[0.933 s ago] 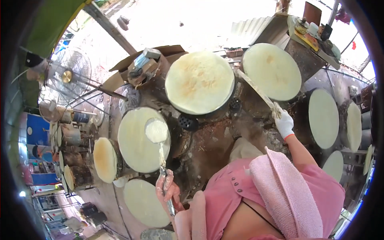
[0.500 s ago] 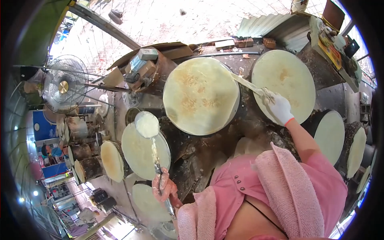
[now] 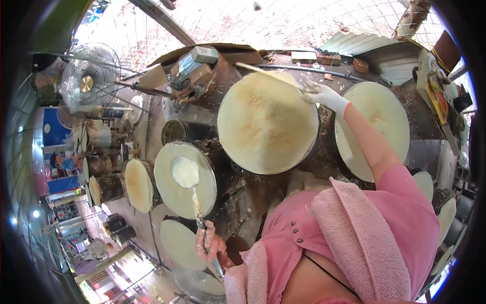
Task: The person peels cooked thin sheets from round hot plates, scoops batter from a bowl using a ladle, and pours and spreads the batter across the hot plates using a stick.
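My left hand point(image 3: 211, 244) is wrapped round the handle of a ladle point(image 3: 186, 172) whose bowl is full of white batter. The bowl hangs over a round pale sheet point(image 3: 163, 188) on the left drum. Closed on a long, thin flat spatula point(image 3: 271, 76), my right hand point(image 3: 326, 97) wears a white glove with an orange cuff, smeared with batter at the fingers. The spatula lies across the far edge of the large middle sheet point(image 3: 268, 126), which has light brown patches. Whether its blade slips under that edge, I cannot tell.
More drums with round sheets stand around, one on the right point(image 3: 374, 121) beneath my forearm and another on the far left point(image 3: 138, 186). A standing fan point(image 3: 87, 83), cardboard boxes point(image 3: 200, 68) and a shelf of clutter point(image 3: 433, 96) border the drums. Bricks point(image 3: 329, 60) lie behind.
My right hand has moved left from over the right sheet to the middle sheet's far right edge, swinging the spatula across its far side. The ladle stays in my left hand; the whole view has shifted.
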A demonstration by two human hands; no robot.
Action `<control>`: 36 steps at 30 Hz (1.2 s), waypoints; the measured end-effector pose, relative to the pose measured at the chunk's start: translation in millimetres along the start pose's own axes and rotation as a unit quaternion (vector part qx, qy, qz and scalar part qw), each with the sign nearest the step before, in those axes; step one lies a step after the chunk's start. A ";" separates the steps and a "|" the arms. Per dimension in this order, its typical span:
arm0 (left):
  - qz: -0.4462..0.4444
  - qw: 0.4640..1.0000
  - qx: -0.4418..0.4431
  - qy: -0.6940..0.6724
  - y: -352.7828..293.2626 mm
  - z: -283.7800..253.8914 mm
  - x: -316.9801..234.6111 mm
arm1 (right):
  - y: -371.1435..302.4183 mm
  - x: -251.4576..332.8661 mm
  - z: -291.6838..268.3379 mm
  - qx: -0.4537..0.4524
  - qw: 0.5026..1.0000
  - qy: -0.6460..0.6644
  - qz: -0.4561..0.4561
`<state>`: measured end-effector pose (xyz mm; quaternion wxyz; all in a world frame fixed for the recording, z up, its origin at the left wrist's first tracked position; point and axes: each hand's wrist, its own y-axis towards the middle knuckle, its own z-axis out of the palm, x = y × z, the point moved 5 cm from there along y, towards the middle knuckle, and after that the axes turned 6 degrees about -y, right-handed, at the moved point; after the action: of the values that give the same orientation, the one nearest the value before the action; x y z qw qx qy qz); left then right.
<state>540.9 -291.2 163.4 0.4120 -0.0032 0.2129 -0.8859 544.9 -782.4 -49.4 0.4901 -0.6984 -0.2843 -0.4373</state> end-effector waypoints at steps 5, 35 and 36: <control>0.032 0.999 -0.022 0.010 -17.3 -8.0 -4.6 | 2.5 62.7 19.8 -0.094 0.937 -0.331 -0.064; -0.133 0.957 -0.138 0.220 97.2 -62.1 -53.1 | -292.8 69.1 -60.0 -0.454 0.885 -0.079 -0.066; -0.070 0.948 -0.209 0.232 98.5 -73.5 -58.0 | -321.3 64.8 -71.2 -0.465 0.880 -0.031 -0.093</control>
<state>637.7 -277.3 69.1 0.2786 0.1016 0.4820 -0.8245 285.5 -735.9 158.1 0.0570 -0.8296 -0.1264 -0.5409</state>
